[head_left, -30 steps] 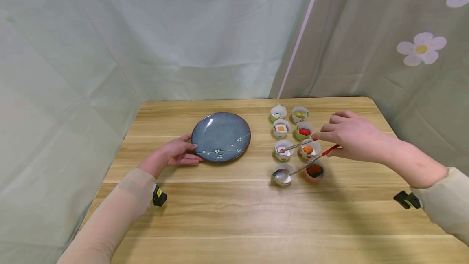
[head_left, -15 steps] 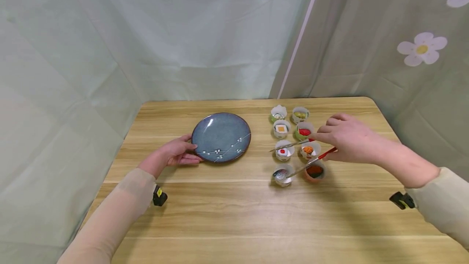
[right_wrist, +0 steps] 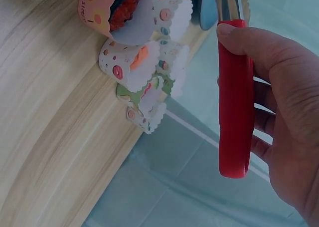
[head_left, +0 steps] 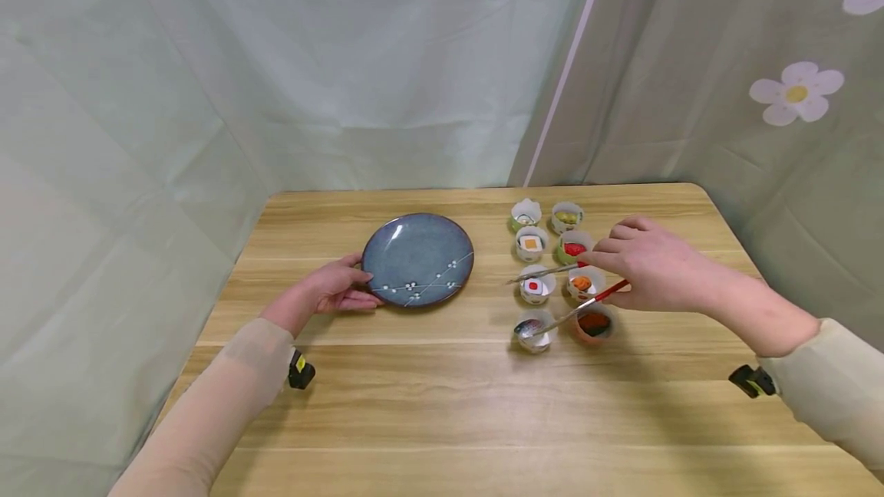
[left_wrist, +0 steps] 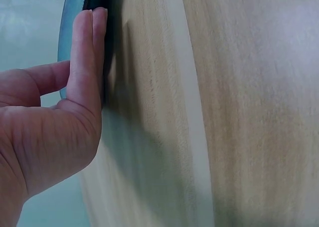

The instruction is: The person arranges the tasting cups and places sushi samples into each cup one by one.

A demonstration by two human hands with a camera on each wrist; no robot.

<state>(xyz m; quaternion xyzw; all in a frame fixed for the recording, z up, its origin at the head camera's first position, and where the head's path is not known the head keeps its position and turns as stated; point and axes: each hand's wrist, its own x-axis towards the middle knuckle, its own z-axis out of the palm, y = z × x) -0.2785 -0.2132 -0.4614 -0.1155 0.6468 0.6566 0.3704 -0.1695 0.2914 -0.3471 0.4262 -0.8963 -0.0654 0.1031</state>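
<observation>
My left hand (head_left: 338, 287) pinches the rim of a round blue plate (head_left: 417, 251) with white blossom decoration at the table's left, thumb on top and fingers under the edge. On the right, my right hand (head_left: 649, 263) holds metal tongs with red handles (right_wrist: 234, 97), their two arms spread apart. One arm crosses above a paper cup holding a white-and-red piece (head_left: 532, 287). The other reaches over the front left cup, which holds a dark, silvery piece (head_left: 527, 327). Nothing sits between the tong arms.
Several small paper cups stand in two columns on the wooden table (head_left: 442, 405), including an orange cup with dark-and-red contents (head_left: 592, 324) and a green one with red contents (head_left: 573, 249). Pale curtains (head_left: 414, 60) surround the table's back and sides.
My right hand has shifted slightly left, carrying the tong tips leftward over the near cups. My left hand and the plate stay in place.
</observation>
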